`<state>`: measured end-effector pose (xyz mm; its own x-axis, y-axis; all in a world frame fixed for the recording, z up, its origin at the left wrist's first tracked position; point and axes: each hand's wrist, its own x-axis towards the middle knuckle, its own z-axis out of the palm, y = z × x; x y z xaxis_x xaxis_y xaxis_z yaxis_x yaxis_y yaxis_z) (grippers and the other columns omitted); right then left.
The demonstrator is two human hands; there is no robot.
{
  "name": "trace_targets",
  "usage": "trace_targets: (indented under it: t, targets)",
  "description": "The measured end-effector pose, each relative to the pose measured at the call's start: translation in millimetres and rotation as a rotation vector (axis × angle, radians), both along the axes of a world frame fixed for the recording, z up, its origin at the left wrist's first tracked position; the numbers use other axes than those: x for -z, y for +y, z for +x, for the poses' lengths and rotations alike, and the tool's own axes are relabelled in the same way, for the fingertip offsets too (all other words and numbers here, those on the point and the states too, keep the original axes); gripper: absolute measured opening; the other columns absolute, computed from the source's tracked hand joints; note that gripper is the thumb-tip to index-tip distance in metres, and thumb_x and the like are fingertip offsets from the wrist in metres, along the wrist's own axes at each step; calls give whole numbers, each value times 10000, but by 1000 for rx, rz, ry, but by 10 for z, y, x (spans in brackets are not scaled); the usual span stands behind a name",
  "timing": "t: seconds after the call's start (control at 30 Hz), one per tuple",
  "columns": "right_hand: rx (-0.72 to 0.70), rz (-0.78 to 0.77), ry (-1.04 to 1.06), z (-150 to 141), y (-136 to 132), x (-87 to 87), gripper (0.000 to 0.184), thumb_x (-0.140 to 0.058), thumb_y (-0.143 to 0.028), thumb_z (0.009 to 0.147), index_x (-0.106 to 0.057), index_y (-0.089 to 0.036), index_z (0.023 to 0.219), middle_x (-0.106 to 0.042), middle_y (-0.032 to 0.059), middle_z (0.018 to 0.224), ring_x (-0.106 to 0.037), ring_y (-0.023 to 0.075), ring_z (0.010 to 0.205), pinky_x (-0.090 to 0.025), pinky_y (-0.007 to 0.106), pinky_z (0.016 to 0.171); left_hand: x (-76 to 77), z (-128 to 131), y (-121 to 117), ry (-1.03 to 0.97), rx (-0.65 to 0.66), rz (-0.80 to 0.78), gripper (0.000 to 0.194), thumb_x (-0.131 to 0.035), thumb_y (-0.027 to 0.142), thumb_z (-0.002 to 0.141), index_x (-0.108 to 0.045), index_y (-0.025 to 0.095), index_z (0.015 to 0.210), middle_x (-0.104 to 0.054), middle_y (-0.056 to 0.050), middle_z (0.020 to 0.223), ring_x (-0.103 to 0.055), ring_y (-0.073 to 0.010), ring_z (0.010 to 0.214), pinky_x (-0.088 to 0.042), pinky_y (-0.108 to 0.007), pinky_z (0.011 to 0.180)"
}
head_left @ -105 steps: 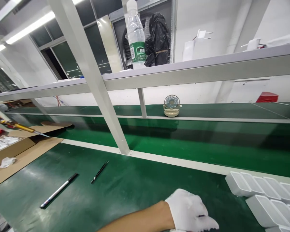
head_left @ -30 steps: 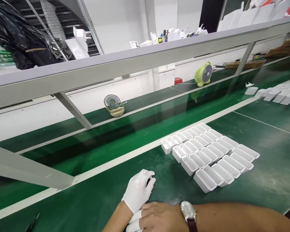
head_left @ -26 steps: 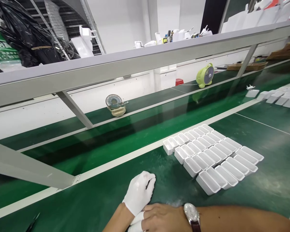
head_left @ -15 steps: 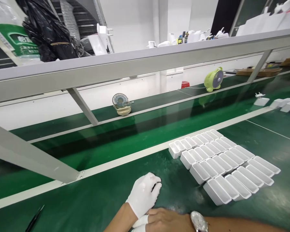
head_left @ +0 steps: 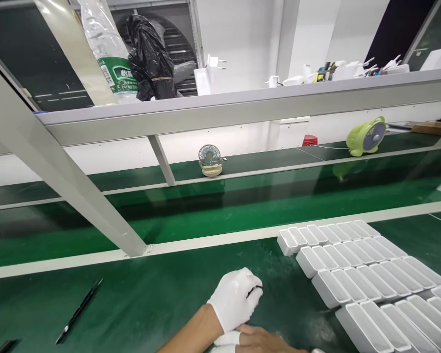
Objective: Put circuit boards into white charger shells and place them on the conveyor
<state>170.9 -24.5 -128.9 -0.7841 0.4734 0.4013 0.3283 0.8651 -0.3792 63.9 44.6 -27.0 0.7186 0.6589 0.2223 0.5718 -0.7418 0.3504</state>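
My left hand, in a white glove, rests on the green tabletop with its fingers curled. Between thumb and forefinger is a small dark gap with no object visible in it. Below it, at the bottom edge, my right hand lies flat, its stretched fingers under the left wrist. White covers sit on those fingers; their tips are partly hidden. To the right stand rows of white rectangular open-topped housings, apart from both hands.
A black pen-like tool lies at left. Beyond a white edge strip, a slanted post carries a shelf. A small beige fan and a green fan stand behind. White plug adapters are on the shelf.
The view has swung left, so the housings and fans appear farther right and more of the black tool shows. My hands keep the same pose, left over right.
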Motion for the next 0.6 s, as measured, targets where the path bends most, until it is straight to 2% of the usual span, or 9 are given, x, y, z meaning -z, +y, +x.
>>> trace_targets:
  t: [0.1, 0.2, 0.3, 0.43, 0.53, 0.6]
  targets:
    - [-32, 0, 1, 47, 9, -144, 340, -385, -358, 1063, -630, -226, 1257, -748, 31, 1052, -687, 132, 992, -496, 218, 1002, -18, 2, -1, 12, -12, -22, 166, -548, 241, 920, -706, 265, 967, -707, 7, 910, -693, -184, 804, -537, -297, 758]
    - [-84, -14, 9, 109, 14, -351, 349, -409, -358, 1056, -593, -232, 1324, -721, 43, 1189, -660, 138, 1115, -436, 238, 1095, -25, 4, 13, 33, -26, -53, 202, -519, 212, 923, -703, 265, 859, -683, 22, 843, -671, -155, 757, -507, -261, 715]
    - [-80, -22, 25, 142, 18, -537, 346, -431, -342, 1052, -581, -243, 1346, -717, 38, 1221, -659, 131, 1145, -416, 229, 1117, -24, 3, 32, 41, -48, -80, 236, -510, 192, 916, -690, 263, 780, -655, 37, 792, -636, -129, 698, -477, -235, 671]
    - [-92, 3, 25, 181, 2, -740, 371, -414, -294, 1057, -535, -188, 1392, -689, 69, 1287, -588, 114, 1267, -378, 204, 1139, -21, 0, 44, 26, -61, -108, 198, -531, 226, 910, -706, 276, 833, -670, 40, 829, -639, -134, 720, -479, -239, 696]
    - [-116, 60, 6, 195, -22, -712, 388, -404, -260, 1059, -500, -105, 1402, -628, 117, 1370, -513, 123, 1349, -320, 232, 1180, -25, -5, 42, 21, -69, -124, 198, -536, 240, 909, -721, 279, 851, -680, 35, 839, -648, -145, 739, -485, -248, 718]
    - [-106, 126, 12, 161, -32, -533, 375, -398, -269, 1063, -519, -98, 1374, -651, 117, 1338, -542, 114, 1321, -315, 246, 1186, -32, -12, 38, 13, -70, -135, 198, -538, 238, 906, -723, 277, 848, -682, 33, 842, -651, -148, 743, -486, -252, 724]
